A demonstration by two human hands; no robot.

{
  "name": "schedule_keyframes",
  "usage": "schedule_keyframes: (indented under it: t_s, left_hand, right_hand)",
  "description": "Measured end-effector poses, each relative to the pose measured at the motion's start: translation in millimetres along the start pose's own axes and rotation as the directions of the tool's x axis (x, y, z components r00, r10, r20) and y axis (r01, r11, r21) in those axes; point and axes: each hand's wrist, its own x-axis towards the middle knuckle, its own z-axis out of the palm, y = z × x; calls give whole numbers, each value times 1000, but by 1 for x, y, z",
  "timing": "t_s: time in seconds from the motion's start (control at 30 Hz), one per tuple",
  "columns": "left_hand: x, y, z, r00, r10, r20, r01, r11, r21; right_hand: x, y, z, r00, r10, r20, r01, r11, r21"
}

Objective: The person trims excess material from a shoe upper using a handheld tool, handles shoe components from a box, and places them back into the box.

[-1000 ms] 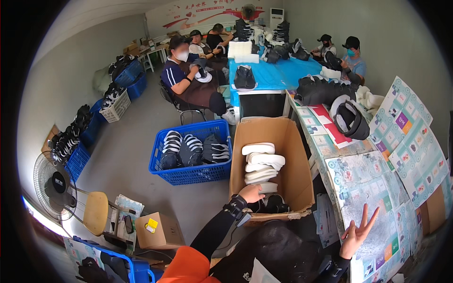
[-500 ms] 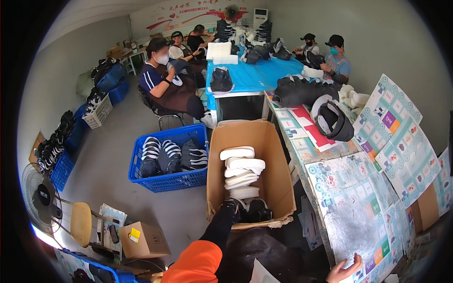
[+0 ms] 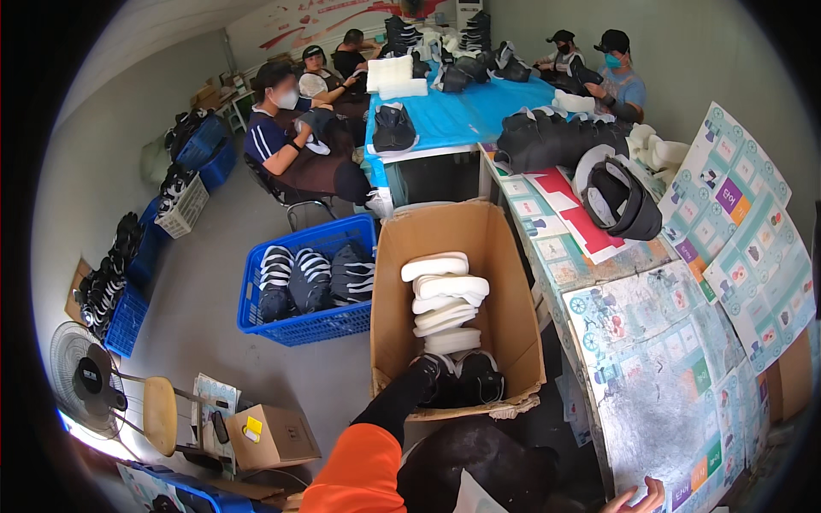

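A left arm in an orange and black sleeve reaches into the near end of a tall cardboard box (image 3: 517, 342). My left hand (image 3: 428, 373) is down beside the dark shoe uppers (image 3: 475, 381) there; its fingers do not show clearly against the black. Behind these uppers, a row of white foam pieces (image 3: 448, 316) leans in the box. My right hand (image 3: 637, 498) is at the lower edge, by the near corner of the paper-covered worktable (image 3: 654, 376). Its fingers are apart and slightly curled, with nothing visible in them.
Left of the box stands a blue basket (image 3: 299, 333) of striped black uppers. A black cap-like piece (image 3: 623, 198) lies on the worktable. A blue-covered table (image 3: 453, 128) is beyond, with several people seated around it. A fan (image 3: 85, 372) and chair (image 3: 160, 412) stand at left.
The view has shifted slightly. My right hand is lower in the picture, while my left stays in the box. The seated person at left has lowered a dark shoe upper toward the lap.
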Motion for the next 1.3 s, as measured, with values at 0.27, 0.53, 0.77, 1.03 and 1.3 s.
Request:
schedule_keyframes:
  t_s: [0.27, 0.53, 0.77, 1.03, 1.3]
  left_hand:
    - [36, -30, 71, 951, -108, -291, 126, 991, 42]
    - [-219, -50, -165, 599, 426, -678, -465, 874, 139]
    - [-403, -14, -191, 372, 703, -606, -904, 423, -64]
    - [-454, 51, -146, 310, 663, -682, -949, 259, -181]
    - [-498, 69, -83, 17, 514, -858, -938, 306, 165]
  right_hand:
    - [9, 3, -7, 967, -203, 157, 223, 966, -127]
    - [22, -15, -2, 988, -120, 101, 134, 980, -145]
    - [49, -130, -9, 870, -289, 399, 138, 920, 366]
    - [57, -179, 21, 753, -512, 412, 265, 810, 523]
    - [-3, -149, 33, 819, 115, 562, -311, 912, 267]
